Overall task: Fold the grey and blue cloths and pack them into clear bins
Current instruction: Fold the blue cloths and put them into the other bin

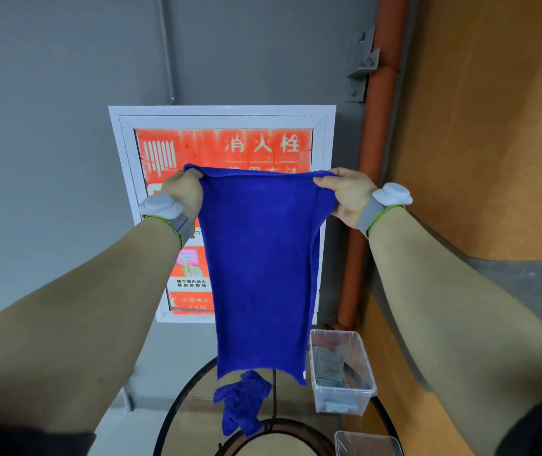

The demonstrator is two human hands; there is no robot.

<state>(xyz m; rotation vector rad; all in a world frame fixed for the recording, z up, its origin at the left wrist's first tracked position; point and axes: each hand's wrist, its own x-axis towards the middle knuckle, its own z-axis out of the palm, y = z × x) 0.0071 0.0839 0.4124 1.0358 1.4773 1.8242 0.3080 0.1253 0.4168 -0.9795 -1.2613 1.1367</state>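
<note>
A blue cloth [259, 271] hangs straight down in front of me, held up by its top edge. My left hand [182, 190] pinches the top left corner and my right hand [345, 192] grips the top right corner. Below it, a second blue cloth [241, 401] lies crumpled on a round glass table [177, 409]. A clear bin [342, 373] on the table's right side holds folded grey cloths [327, 362]. The corner of another clear bin [366, 442] shows at the bottom edge.
A grey wall faces me with a white-framed red fire hydrant cabinet [223, 143]. A red pipe [368, 159] runs down beside an orange wall [493, 126] on the right. The table has a black rim.
</note>
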